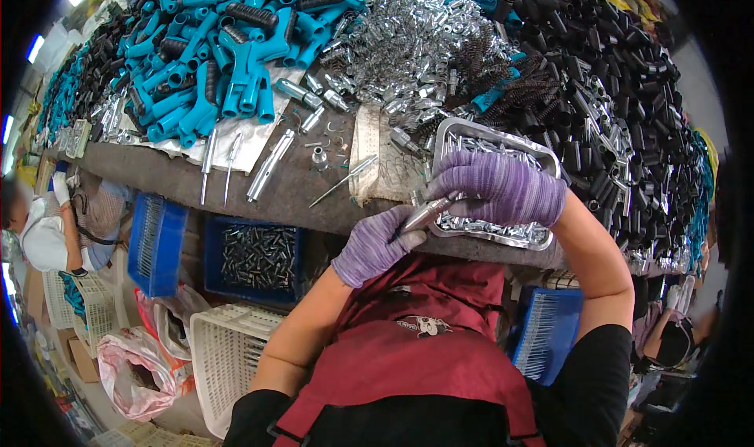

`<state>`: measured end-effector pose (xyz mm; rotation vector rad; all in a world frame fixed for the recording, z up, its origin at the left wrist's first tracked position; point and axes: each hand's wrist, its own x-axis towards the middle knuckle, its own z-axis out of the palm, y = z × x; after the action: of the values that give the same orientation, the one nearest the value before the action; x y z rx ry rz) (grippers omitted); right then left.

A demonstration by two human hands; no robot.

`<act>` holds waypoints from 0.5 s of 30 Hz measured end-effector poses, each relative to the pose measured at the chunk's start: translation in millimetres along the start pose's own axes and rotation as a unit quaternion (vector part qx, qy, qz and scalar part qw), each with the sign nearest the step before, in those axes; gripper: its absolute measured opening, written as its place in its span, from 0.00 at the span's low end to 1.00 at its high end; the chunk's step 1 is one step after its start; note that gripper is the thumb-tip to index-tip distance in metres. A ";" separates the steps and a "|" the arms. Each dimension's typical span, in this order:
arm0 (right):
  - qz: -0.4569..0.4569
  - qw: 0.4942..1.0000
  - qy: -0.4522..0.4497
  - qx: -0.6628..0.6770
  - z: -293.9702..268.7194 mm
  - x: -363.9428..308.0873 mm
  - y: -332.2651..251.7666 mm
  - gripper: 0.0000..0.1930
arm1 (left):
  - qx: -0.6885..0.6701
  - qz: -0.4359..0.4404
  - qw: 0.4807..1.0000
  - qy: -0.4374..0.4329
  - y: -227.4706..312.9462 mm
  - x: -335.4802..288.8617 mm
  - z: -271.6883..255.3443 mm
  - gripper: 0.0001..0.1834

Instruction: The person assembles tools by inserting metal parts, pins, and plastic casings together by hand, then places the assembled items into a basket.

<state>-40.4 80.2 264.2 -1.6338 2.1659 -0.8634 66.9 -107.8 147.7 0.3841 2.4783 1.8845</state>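
In a purple knit glove, my left hand (375, 247) is closed round a short silver metal cylinder (425, 216), tilted up to the right. My right hand (499, 186), gloved the same way, pinches at the cylinder's upper end; whether a smaller part sits between those fingertips is hidden. Beneath the right hand lies a metal tray (554, 164) of small silver pins (503, 142). Left of the hands, a thin metal rod (343, 181) rests on the dark bench cloth (302, 188) near a tan cloth strip (365, 149). A thicker silver tube (271, 164) lies farther left.
Teal handles (251, 62), silver fittings (408, 39), dark springs (526, 94) and black tubes (613, 94) are heaped across the bench. Below its edge stand a blue bin (212, 247) of metal parts and a white basket (216, 353). Other people work at far left and right.
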 end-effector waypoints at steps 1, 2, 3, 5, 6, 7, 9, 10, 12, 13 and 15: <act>0.115 0.992 -0.051 -0.004 -8.7 2.4 -17.2 0.18 | -0.001 -0.002 1.000 0.001 -1.6 -0.3 -1.4 0.23; 0.115 0.992 -0.051 -0.004 -10.5 6.0 -25.8 0.18 | 0.034 -0.007 0.999 -0.026 -3.3 -0.4 -3.0 0.24; 0.209 0.974 -0.063 -0.060 -10.6 10.7 -32.3 0.16 | 0.070 -0.012 0.996 -0.053 -4.6 -0.3 -3.6 0.25; 0.241 0.963 -0.040 -0.113 -8.1 8.0 -34.6 0.14 | 0.034 -0.030 0.998 -0.046 -5.9 -1.4 -3.2 0.25; 0.240 0.963 -0.040 -0.113 -3.0 5.6 -24.2 0.14 | -0.003 -0.047 0.998 -0.039 -6.1 -1.9 -3.2 0.25; 0.093 0.993 0.000 -0.076 5.1 1.6 -9.1 0.15 | -0.003 -0.046 0.998 -0.041 -5.3 -1.2 -2.6 0.25; 0.025 0.999 0.007 -0.044 6.9 -7.4 -3.9 0.16 | 0.017 -0.029 0.998 -0.057 -3.4 -0.7 -2.9 0.24; 0.028 0.999 0.008 -0.045 2.2 -4.8 -14.7 0.16 | 0.015 -0.028 0.998 -0.059 -2.7 0.3 -2.3 0.24; 0.327 0.931 -0.069 -0.147 -6.4 10.3 -35.7 0.13 | 0.032 -0.053 0.997 -0.056 -3.5 -1.2 -4.0 0.24; 0.288 0.948 -0.044 -0.132 -5.6 8.0 -33.2 0.12 | 0.031 -0.053 0.997 -0.055 -4.4 -1.9 -5.0 0.24; 0.118 0.990 0.015 -0.072 10.7 2.6 -6.9 0.13 | -0.018 -0.054 0.997 -0.047 -5.3 -0.5 -4.0 0.24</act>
<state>-29.9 73.5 260.4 -1.3942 2.4304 -0.6797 65.8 -113.1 143.7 0.3219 2.3519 1.8232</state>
